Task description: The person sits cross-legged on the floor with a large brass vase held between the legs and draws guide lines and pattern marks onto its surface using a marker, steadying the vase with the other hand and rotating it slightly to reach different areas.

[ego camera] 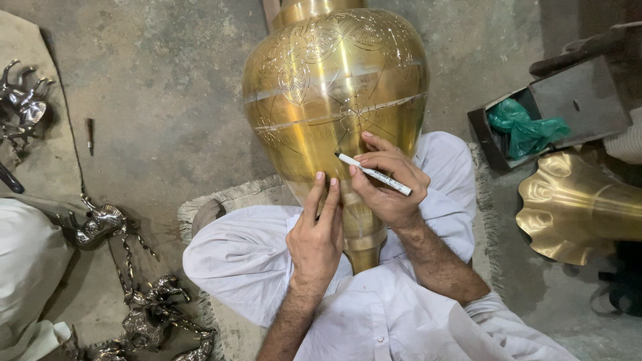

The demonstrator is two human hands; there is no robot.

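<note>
Rough grey concrete floor filled the background, stained and bare in patches, with a fringed mat spread on it under the seated person. At the middle of the view a large brass vase lay tilted across the person's lap, its narrow foot toward the body and its wide engraved shoulder pointing away, floral and line patterns cut into the polished gold surface. The right hand rested on the lower belly of the vase, its thumb and first fingers pinching a white pen whose dark tip touched the metal just beside an engraved star of lines. The left hand lay flat against the vase just beside it, fingers straight and pressed together, fingertips on the brass below the pen. White trousers covered the folded legs on either side. To the right, well apart, a second brass piece with a scalloped flared rim lay on its side, and above it an open dark box held a crumpled green plastic bag. On the left, several silvery metal horse figurines stood and lay about the floor, near a pale cloth bundle
</note>
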